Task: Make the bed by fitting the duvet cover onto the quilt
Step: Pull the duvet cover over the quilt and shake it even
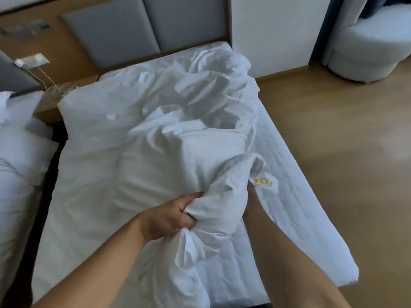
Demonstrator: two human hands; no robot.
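A white duvet cover [155, 121] lies crumpled over most of the bed, bunched high toward the headboard. My left hand [171, 215] grips a thick gathered fold of the cover near the bed's foot. My right hand [252, 196] reaches up into the same bundle; its fingers are hidden inside the cloth, only the wrist and forearm show. A small white label with yellow marks [263, 182] hangs from the bundle beside my right wrist. The quilted white layer [295, 192] lies flat on the bed's right side, and I cannot tell whether it is the quilt or a mattress pad.
A grey padded headboard [138, 30] stands behind the bed. A second bed with white bedding [20, 163] sits at the left across a dark gap. Wooden floor [344, 130] runs along the right, with a round white armchair [373, 47] at the far right.
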